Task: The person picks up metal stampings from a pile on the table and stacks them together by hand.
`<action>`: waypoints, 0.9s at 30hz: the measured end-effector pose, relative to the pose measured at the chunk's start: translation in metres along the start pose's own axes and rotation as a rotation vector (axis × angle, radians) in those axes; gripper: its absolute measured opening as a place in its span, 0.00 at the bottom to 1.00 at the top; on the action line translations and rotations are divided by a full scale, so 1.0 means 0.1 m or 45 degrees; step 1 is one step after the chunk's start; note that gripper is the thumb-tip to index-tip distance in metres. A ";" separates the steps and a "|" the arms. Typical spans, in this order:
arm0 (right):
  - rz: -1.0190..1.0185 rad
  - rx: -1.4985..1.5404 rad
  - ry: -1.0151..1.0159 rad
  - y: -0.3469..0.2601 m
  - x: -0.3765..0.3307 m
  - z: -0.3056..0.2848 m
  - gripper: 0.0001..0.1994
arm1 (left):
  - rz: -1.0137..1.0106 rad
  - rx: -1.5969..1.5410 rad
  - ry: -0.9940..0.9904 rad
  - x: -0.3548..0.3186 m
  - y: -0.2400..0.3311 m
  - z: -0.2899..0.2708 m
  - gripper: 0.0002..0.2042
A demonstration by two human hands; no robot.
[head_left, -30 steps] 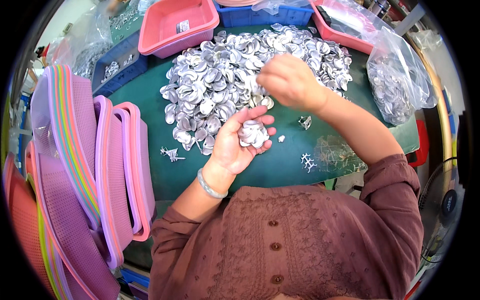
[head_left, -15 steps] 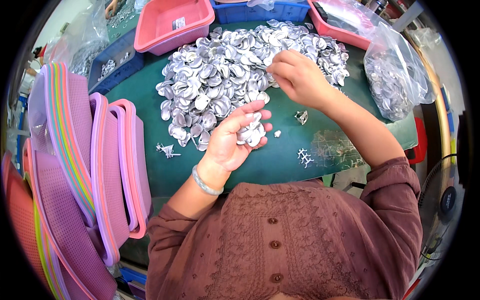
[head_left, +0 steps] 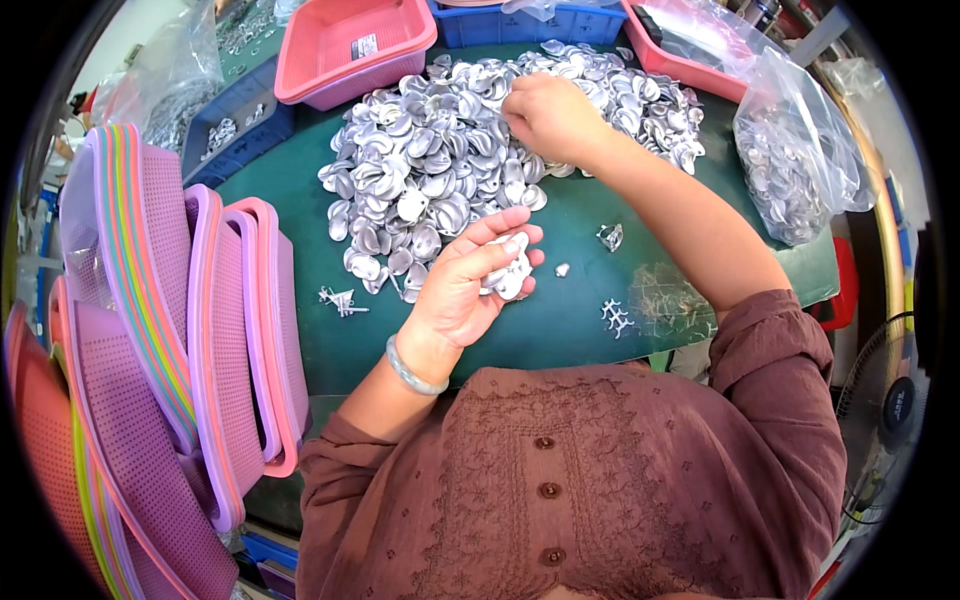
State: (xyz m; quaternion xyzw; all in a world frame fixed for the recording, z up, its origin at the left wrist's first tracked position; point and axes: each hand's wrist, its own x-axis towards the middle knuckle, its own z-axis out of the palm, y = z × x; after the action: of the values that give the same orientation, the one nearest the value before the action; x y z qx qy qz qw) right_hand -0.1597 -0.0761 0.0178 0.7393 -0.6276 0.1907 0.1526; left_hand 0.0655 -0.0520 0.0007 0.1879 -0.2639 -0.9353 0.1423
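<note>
A broad heap of silvery, curved, petal-shaped metal pieces (head_left: 430, 150) covers the far half of the green table. My left hand (head_left: 462, 275), palm up with a bangle at the wrist, cradles several of these metal pieces (head_left: 512, 268) under its thumb at the heap's near edge. Over the far middle of the heap, my right hand (head_left: 555, 118) reaches down with its fingers bent together. Its fingertips touch the pieces, and whether they pinch one is hidden. A small pale piece (head_left: 562, 270) lies right of my left hand, near a silvery metal fitting (head_left: 610, 236).
Spiky grey parts (head_left: 342, 302) and a branched metal part (head_left: 616, 318) lie on the green tabletop (head_left: 480, 350). Stacked plastic baskets (head_left: 240, 350) crowd the left side. Pink (head_left: 350, 50) and blue trays (head_left: 525, 25) line the back. A clear bag of metal pieces (head_left: 785, 170) stands right.
My right hand has moved left and farther away over the heap. My left thumb has come down across the pieces in the palm. The view has shifted slightly.
</note>
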 end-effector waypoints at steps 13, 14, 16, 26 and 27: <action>0.795 1.601 -0.363 -0.13 -0.17 -0.67 0.06 | -0.037 -0.076 0.010 0.03 0.00 0.04 0.17; 0.784 1.652 -0.382 -0.17 -0.19 -0.70 0.06 | -0.039 -0.083 0.010 0.02 0.00 0.04 0.17; 0.697 1.641 -0.400 -0.24 -0.24 -0.72 0.06 | -0.041 -0.081 0.013 0.01 0.01 0.07 0.19; -0.624 0.333 0.034 -0.83 -0.62 -0.84 0.10 | -0.026 -0.136 -0.070 -0.04 -0.02 0.17 0.22; -0.591 0.419 0.021 -0.82 -0.61 -0.84 0.10 | -0.027 -0.134 -0.023 -0.04 -0.04 0.15 0.23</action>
State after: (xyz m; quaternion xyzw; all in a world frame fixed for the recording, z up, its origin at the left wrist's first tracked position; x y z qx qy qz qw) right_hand -0.0947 0.0303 0.0643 0.8765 -0.4009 0.2558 0.0753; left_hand 0.0618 -0.0407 0.0115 0.1744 -0.2138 -0.9510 0.1397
